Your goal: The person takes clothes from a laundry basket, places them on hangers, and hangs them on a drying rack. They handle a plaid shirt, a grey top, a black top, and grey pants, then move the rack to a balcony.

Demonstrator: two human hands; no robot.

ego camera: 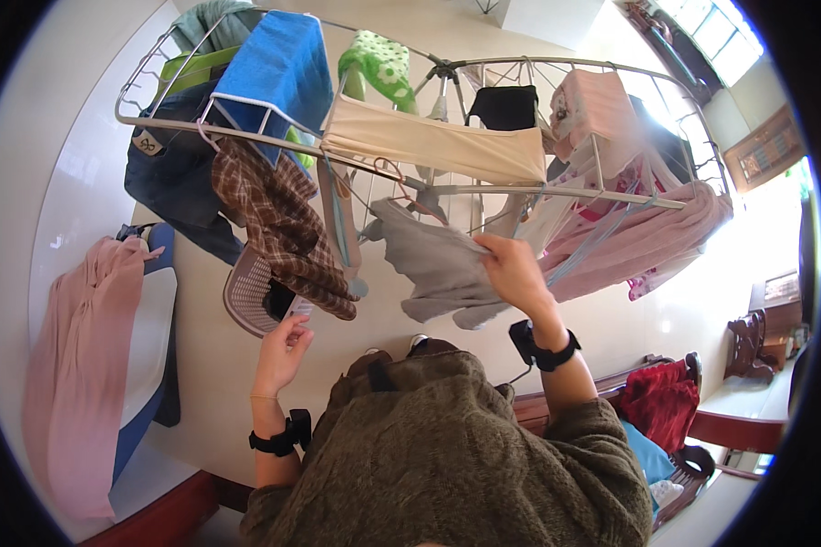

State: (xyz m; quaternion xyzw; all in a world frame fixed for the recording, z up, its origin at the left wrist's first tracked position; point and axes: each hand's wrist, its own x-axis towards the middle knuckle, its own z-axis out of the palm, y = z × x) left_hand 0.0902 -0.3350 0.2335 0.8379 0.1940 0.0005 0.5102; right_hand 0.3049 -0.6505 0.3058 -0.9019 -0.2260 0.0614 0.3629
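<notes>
A metal clothes drying rack [410, 183] spans the upper part of the view, hung with laundry. My right hand [513, 270] grips the edge of a grey garment [445, 263], which hangs from a red hanger [400, 181] at the rack's front rail. My left hand [286, 345] is off the rack with its fingers loosely curled, holding nothing that I can see. Just above it hangs a brown plaid garment [270, 212] on a pink hanger. Dark blue jeans [174, 174] hang farther left. Over the rack's top lie a blue towel [280, 75] and a cream cloth [431, 140].
A plastic laundry basket [246, 290] stands on the floor under the plaid garment. At left, a pink cloth [85, 383] drapes beside a white and blue surface [149, 342]. Wooden furniture with a red cloth [660, 403] is at lower right. Pink garments [629, 239] hang at the rack's right.
</notes>
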